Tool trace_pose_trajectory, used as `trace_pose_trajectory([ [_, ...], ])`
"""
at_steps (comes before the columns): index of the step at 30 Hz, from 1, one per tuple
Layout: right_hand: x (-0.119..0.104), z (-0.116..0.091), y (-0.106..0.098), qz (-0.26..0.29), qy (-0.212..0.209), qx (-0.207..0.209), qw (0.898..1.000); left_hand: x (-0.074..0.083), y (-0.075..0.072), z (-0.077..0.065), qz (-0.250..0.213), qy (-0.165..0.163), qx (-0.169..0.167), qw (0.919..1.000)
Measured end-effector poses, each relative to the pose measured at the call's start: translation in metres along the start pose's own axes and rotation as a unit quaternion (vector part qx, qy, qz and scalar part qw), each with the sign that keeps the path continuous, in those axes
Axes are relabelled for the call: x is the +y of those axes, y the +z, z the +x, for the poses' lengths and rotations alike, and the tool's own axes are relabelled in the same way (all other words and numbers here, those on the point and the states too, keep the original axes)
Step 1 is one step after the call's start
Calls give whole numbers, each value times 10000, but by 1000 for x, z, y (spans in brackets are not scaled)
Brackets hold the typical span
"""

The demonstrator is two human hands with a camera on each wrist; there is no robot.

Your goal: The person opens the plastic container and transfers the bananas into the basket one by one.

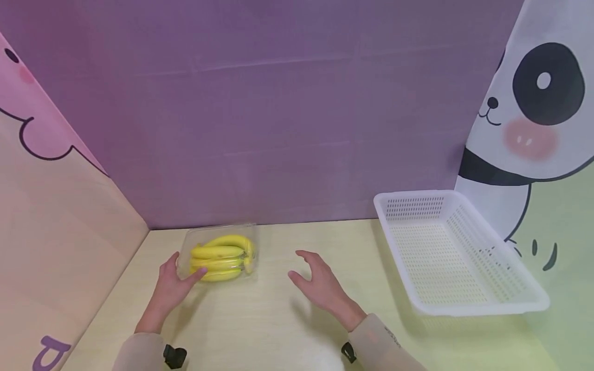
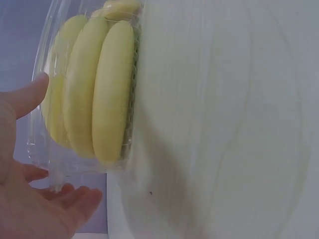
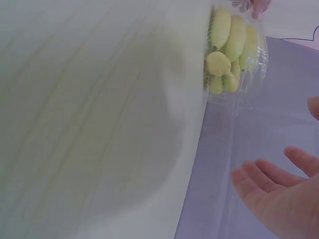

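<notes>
In the head view, a clear plastic box of bananas (image 1: pixel 218 251) lies on the left part of the table. My left hand (image 1: pixel 170 286) is at its left end, thumb over the near side and fingers along the edge. The left wrist view shows the bananas (image 2: pixel 112 94) under the clear lid, the thumb and fingers spread around one corner; whether they press on it I cannot tell. My right hand (image 1: pixel 322 283) hovers to the right of the box, apart from it, with thumb and fingers spread and nothing between them.
A white perforated plastic basket (image 1: pixel 401 257) stands at the right of the table. Behind is a purple backdrop (image 1: pixel 287 113), with a panda-printed panel (image 1: pixel 524 144) on the right and a pale pink panel (image 1: pixel 55 221) on the left.
</notes>
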State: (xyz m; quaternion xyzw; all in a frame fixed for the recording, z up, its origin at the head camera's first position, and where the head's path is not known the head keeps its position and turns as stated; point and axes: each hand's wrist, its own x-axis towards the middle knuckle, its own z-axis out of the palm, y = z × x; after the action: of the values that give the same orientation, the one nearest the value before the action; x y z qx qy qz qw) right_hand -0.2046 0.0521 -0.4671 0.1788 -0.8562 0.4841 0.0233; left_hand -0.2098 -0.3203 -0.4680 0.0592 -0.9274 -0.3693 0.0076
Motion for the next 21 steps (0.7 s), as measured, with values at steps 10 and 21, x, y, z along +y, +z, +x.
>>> trace_pose_trajectory([
  [10, -2, 4, 6, 145, 74, -119, 9998, -10, 2, 1, -910, -123, -181, 9956],
  [21, -1, 9, 16, 134, 185, -193, 9996, -10, 5, 0, -1252, -324, -176, 9914],
])
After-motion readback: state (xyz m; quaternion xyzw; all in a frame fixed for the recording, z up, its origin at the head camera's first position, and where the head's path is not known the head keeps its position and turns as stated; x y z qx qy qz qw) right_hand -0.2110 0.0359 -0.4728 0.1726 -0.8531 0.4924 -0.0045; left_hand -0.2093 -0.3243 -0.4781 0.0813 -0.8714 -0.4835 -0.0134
